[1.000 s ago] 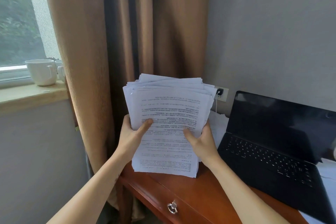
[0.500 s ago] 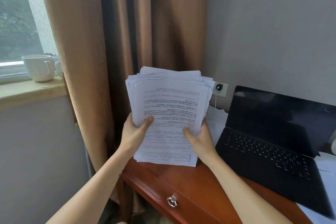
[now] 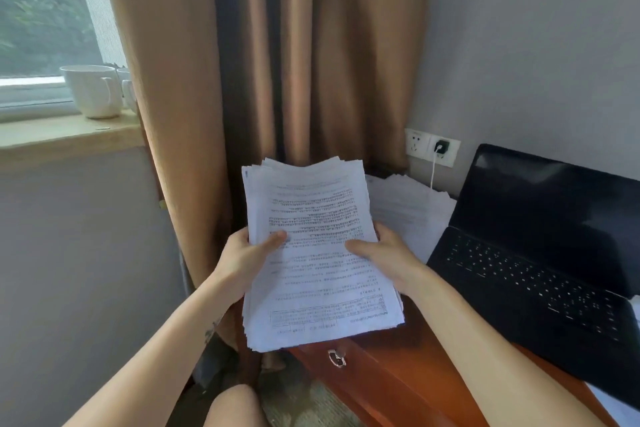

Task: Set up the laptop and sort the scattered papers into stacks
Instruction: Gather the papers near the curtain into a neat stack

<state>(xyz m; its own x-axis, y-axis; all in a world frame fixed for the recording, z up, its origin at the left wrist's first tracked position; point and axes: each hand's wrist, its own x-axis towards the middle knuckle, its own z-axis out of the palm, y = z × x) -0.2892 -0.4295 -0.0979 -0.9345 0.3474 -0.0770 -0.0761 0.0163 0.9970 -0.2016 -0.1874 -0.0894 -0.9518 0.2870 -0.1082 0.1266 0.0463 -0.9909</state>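
White printed papers (image 3: pixel 311 263) form a thick stack held left of the open black laptop (image 3: pixel 540 253), above the desk (image 3: pixel 415 378) corner. The left hand (image 3: pixel 242 262) and right hand (image 3: pixel 389 253) grip its sides, thumbs on top. Another paper pile (image 3: pixel 410 210) lies just left of the laptop.

Two hands (image 3: pixel 239 263) (image 3: pixel 388 253), one held stack (image 3: pixel 311 204), one desk stack (image 3: pixel 408 211), one laptop (image 3: pixel 540 253) — two mugs (image 3: pixel 93 90) (image 3: pixel 129 94), one charger (image 3: pixel 442 146).
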